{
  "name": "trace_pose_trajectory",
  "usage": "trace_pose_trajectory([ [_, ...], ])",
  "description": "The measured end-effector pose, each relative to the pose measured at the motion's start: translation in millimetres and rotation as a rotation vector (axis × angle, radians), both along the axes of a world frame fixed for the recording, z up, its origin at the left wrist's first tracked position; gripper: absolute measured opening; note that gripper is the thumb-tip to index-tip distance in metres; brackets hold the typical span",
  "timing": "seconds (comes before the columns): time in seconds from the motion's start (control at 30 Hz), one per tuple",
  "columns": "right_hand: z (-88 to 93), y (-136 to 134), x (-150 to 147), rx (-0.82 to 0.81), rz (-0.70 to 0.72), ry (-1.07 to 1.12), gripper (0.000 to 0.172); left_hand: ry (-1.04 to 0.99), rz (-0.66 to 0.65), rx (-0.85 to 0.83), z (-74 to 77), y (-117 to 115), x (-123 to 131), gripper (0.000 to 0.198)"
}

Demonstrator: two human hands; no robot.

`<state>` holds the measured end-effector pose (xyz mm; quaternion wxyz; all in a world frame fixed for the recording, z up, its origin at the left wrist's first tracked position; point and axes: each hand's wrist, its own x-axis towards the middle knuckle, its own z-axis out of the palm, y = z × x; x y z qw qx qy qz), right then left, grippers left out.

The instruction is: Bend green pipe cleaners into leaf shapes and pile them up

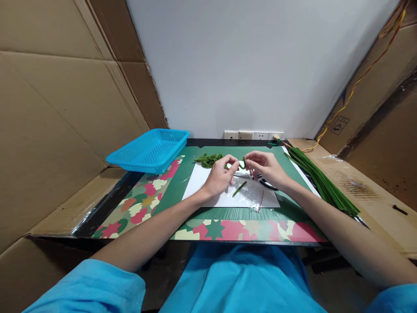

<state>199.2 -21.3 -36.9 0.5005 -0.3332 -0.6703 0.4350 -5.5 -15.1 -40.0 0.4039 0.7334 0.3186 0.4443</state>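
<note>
- Over the white sheet [196, 183], the left hand [221, 174] and right hand [269, 168] both pinch a bent green stem [244, 163]; uneven pulling could kink it.
- I'd worry a lowered right hand could knock the scissors [267, 186] underneath.

The green stems [322, 182] look fuzzy, the basket [150, 150] smooth plastic.

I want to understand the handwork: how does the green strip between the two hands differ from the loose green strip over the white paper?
The held strip is bent; the loose strip is straight. The held strip is pinched between the left hand and right hand, while the loose strip lies untouched over the white paper. Both are thin and green.
</note>
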Motion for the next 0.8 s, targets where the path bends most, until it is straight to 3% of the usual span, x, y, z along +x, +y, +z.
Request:
trace_pose_trajectory([
  [0.2,4.1,-4,-2,0.006,0.013,0.064,0.035,-0.012,-0.015,-0.018,1.5,-2,0,0.032],
  [0.43,6.9,-8,-4,-0.048,0.096,0.102,0.033,-0.081,-0.018,-0.173,-1.3,2,2,0.034],
  [0.6,6.7,-6,-4,-0.03,0.037,0.193,0.034,-0.147,-0.041,-0.256,5.3,-4,4,0.037],
  [0.8,7.6,-7,-3,-0.039,0.082,0.088,0.035,-0.125,-0.031,-0.199,9.8,-6,3,0.04],
])
